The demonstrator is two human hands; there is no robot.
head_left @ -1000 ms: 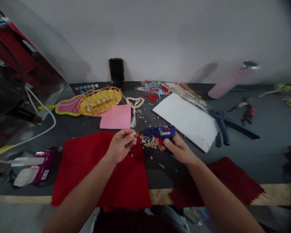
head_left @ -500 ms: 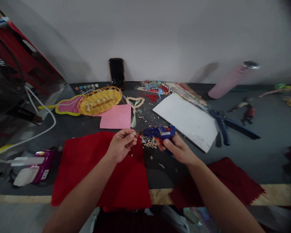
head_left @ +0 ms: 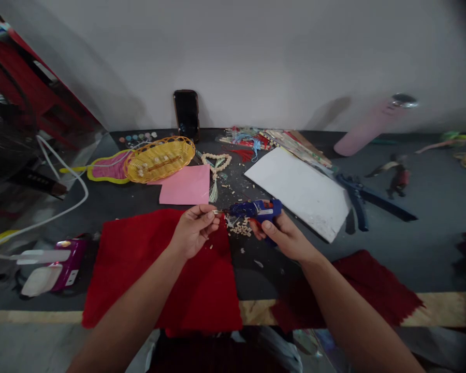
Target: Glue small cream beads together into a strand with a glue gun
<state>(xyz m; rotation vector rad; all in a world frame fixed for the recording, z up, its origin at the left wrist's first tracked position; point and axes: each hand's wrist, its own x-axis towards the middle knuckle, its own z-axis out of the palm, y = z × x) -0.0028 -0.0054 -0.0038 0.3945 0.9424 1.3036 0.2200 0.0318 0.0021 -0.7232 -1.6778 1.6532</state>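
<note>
My right hand [head_left: 283, 232] is wrapped round a blue glue gun [head_left: 254, 209], its nozzle pointing left. At the nozzle tip, my left hand [head_left: 194, 228] pinches a small pale piece [head_left: 216, 212] between thumb and fingers. Whether nozzle and piece touch is too small to tell. Under the gun lies a pile of small pale wooden bits [head_left: 241, 228]. A red cloth [head_left: 140, 259] spreads beneath my left hand. Just beyond is a beaded loop with a pale tassel [head_left: 216, 163], beside pink paper [head_left: 186, 185].
A yellow woven basket [head_left: 161, 160] sits at back left, near an upright phone [head_left: 187, 115]. A white board [head_left: 299, 191], blue pliers-like tool [head_left: 357, 199] and pink bottle [head_left: 373, 127] stand or lie to the right. A dark red cloth [head_left: 373, 285] overlaps the table's front edge.
Both hands, the glue gun and the pinched piece keep nearly the same positions. The whole view has shifted very slightly.
</note>
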